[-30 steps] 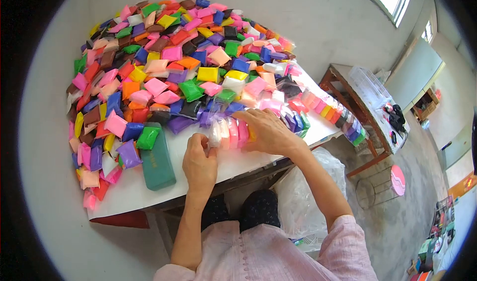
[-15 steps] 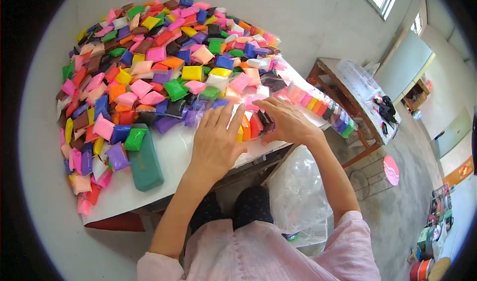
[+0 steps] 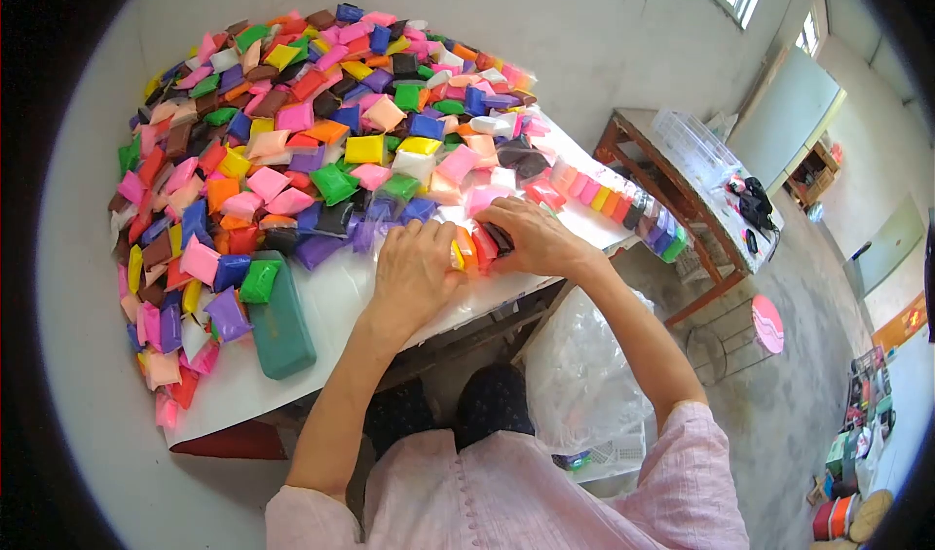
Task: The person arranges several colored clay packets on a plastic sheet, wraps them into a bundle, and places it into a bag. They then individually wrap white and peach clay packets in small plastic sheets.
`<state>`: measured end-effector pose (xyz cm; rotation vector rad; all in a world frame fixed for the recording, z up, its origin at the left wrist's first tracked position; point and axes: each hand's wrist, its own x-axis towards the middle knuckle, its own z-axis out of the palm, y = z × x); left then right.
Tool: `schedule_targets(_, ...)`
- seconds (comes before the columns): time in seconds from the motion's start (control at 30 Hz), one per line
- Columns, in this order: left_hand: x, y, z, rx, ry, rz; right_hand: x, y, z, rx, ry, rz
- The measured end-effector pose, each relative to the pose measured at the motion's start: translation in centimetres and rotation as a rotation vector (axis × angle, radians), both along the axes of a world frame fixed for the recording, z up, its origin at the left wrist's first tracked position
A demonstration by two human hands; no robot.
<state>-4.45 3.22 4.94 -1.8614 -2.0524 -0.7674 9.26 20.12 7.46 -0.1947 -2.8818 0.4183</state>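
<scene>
A short row of small coloured packets (image 3: 471, 250), yellow, orange, red and dark, stands at the front edge of the white table (image 3: 360, 321). My left hand (image 3: 417, 268) is closed round the row's left end, fingers curled over it. At the right end, my right hand (image 3: 534, 241) grips the dark packets with fingers and thumb. Behind and to the left of my hands lies a big heap of coloured packets (image 3: 282, 146). To the right runs a neat row of packets (image 3: 614, 202). A green block (image 3: 282, 326) lies left of my left hand.
A clear plastic bag (image 3: 584, 375) hangs below the table's front edge, over a white basket (image 3: 618, 453). Farther right stand a side table (image 3: 672, 200) with a clear plastic box (image 3: 696, 141) and a pink-topped stool (image 3: 766, 324).
Both hands have closed in on the short row from its two ends; their fingers were spread and raised before. The camera view has shifted slightly.
</scene>
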Motion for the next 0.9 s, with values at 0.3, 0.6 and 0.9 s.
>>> schedule_targets(0.3, 0.0, -0.7, 0.2, 0.043, 0.041, -0.020, 4.1, -2.8, 4.8, -0.058, 0.008, -0.110)
schedule_targets(0.6, 0.1, -0.5, 1.4, -0.162, -0.023, -0.002, 3.2, -0.3, 1.4, 0.088, -0.035, -0.138)
schedule_targets(0.9, -0.5, -0.2, 0.7, -0.123, -0.033, 0.014, 3.5, -0.3, -1.9, 0.145, 0.226, -0.074)
